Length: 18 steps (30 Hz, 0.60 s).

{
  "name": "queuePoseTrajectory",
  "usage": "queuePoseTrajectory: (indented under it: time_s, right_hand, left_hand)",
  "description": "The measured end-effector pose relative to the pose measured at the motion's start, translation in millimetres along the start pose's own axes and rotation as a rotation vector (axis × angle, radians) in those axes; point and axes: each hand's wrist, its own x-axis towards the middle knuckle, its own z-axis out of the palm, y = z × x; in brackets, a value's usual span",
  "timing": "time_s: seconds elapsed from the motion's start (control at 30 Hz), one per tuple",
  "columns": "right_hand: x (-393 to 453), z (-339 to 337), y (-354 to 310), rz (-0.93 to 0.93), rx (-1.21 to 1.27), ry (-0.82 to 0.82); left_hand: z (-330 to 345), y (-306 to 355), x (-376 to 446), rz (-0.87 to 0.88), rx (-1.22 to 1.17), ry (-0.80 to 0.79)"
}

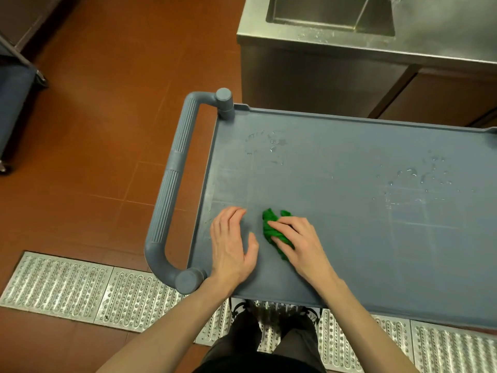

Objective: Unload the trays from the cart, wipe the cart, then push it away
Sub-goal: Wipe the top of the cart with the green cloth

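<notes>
Your right hand (298,238) presses a crumpled green cloth (274,230) onto the grey cart (349,205) top near its handle (172,189); your left hand (232,246) lies flat beside it, fingers relaxed, holding nothing.

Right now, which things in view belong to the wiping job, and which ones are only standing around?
Part of the job:
cart
green cloth, under the right hand
left hand, flat on the cart top
water drops on the cart top

Just standing around:
steel sink
floor grate
</notes>
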Motion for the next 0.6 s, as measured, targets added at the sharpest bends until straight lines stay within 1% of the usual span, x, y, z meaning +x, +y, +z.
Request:
queuePoseTrajectory:
  time_s: [0.03,0.13,0.17,0.2,0.23,0.33,0.37,0.4,0.43,0.47,0.5,0.53,0.57,0.6]
  right_hand:
    - [-6.0,-3.7,1.6,0.082,-0.025,0.058]
    - [4.6,-3.2,-3.7,0.442,-0.008,0.271]
    - [14.2,0.8,-8.2,0.521,0.014,0.32]
    - [25.8,6.2,-13.8,0.544,0.027,0.347]
    - [38.0,12.3,-22.2,0.524,0.035,0.348]
    - [69.6,41.2,-43.8,0.406,0.082,0.209]
    - [78.3,51.5,-48.7,0.337,0.07,0.194]
    - [86.2,55.1,-58.1,0.214,0.009,0.191]
    - [92.9,53.7,-74.2,0.138,0.062,0.182]
    - [90.0,53.7,-85.1,0.106,0.161,0.116]
    - [83.0,44.2,-97.9,0.067,0.21,-0.017]
    - [72.0,31.8,-106.2,-0.038,0.035,0.004]
    - [63.8,30.5,-105.3,-0.041,-0.226,-0.029]
    - [53.1,35.6,-101.8,-0.029,-0.084,-0.297]
  left_hand:
    - [-0.7,0.9,-0.6,-0.002,-0.007,0.002]
    - [-4.4,3.9,-2.7,0.0,-0.018,0.005]
    - [-6.4,4.7,-3.8,0.008,-0.012,0.002]
    - [-9.1,4.6,-5.0,0.019,-0.006,0.001]
    - [-12.8,4.0,-6.5,0.031,0.001,0.004]
    - [-25.0,1.7,-14.1,0.073,0.014,0.036]
    - [-27.7,1.6,-16.1,0.092,0.012,0.046]
    - [-29.2,1.2,-17.6,0.119,0.011,0.049]
    - [-29.7,0.7,-17.9,0.149,0.012,0.047]
    - [-30.1,-0.1,-17.8,0.178,0.015,0.048]
    - [-30.6,-0.5,-17.1,0.198,0.018,0.055]
    - [-31.3,-1.2,-15.5,0.206,0.018,0.069]
    - [-32.7,-1.5,-13.4,0.202,0.016,0.085]
    - [-34.0,-1.6,-11.5,0.19,0.013,0.097]
